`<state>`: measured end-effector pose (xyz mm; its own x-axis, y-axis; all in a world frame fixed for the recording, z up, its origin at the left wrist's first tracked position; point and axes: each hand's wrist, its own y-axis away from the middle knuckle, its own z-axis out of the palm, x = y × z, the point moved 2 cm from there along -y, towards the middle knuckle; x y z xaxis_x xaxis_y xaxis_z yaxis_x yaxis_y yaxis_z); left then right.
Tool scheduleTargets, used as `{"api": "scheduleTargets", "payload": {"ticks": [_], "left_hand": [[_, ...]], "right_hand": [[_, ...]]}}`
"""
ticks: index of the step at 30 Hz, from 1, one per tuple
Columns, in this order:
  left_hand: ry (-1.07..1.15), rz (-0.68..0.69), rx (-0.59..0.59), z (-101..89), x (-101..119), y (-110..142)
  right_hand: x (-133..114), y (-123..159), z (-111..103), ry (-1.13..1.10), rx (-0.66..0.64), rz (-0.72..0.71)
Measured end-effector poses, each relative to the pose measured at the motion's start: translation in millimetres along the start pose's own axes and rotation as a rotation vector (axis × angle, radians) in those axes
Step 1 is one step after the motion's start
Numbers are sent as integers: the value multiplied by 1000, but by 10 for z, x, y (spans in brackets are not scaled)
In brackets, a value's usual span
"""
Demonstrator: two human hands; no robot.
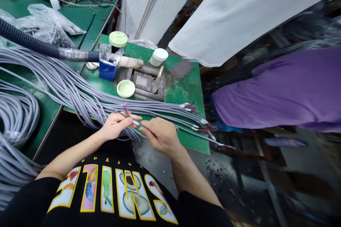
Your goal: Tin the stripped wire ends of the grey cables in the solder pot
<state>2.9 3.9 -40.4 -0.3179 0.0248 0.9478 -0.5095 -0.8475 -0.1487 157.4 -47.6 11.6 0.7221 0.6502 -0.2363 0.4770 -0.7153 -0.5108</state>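
In front of my body, both hands are closed on one grey cable. My left hand pinches it by the stripped end, where thin coloured wires fan out above the fingers. My right hand grips the grey jacket just behind the white band. Beyond my hands, a bundle of grey cables runs across the green table. Several stripped cable ends with red, blue and dark wires lie at its right edge.
A soldering pot sits on the table with a flat scraper across it. Around it are a white tub, a pale green dish, a lidded jar and a black hose. A person in purple is at the right.
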Motion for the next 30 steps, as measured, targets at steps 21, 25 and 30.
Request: {"api": "scheduleTargets", "payload": {"ticks": [21, 25, 30], "left_hand": [[110, -119, 208, -32, -119, 33], [102, -122, 215, -22, -117, 41], [12, -55, 252, 5, -19, 45]], "right_hand": [[-2, 37, -20, 34, -12, 21], [5, 48, -16, 13, -15, 34], [14, 57, 0, -4, -34, 45]]}}
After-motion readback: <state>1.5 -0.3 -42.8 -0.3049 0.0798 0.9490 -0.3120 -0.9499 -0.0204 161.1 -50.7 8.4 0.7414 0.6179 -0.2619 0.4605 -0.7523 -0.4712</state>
